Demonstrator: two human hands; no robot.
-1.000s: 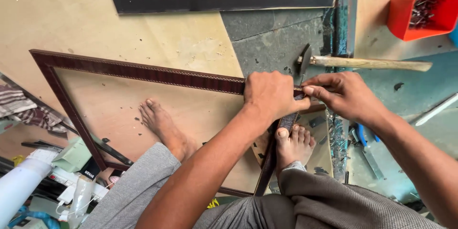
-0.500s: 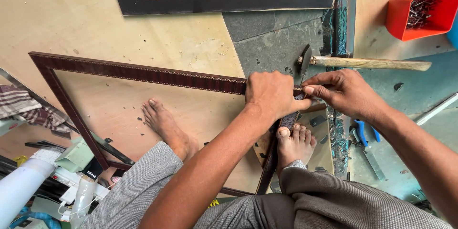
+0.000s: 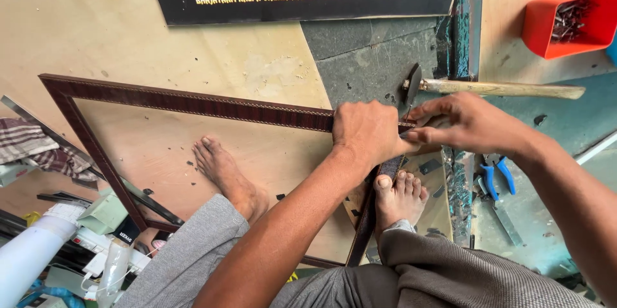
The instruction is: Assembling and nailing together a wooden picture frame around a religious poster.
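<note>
1. Two hands meet at the top right corner of the dark brown frame (image 3: 193,105), which lies flat on the floor under both bare feet.
2. Left hand (image 3: 366,131) is clenched on that corner; a slack grip could let the frame slide.
3. Right hand (image 3: 469,122) pinches something too small to tell; it could drop or poke a finger.
4. Just behind lies the hammer (image 3: 495,88), which could pinch the fingers (image 3: 424,134).

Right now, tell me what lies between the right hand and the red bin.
In the head view, a hammer lies between the right hand and the red bin; otherwise bare board.
</note>
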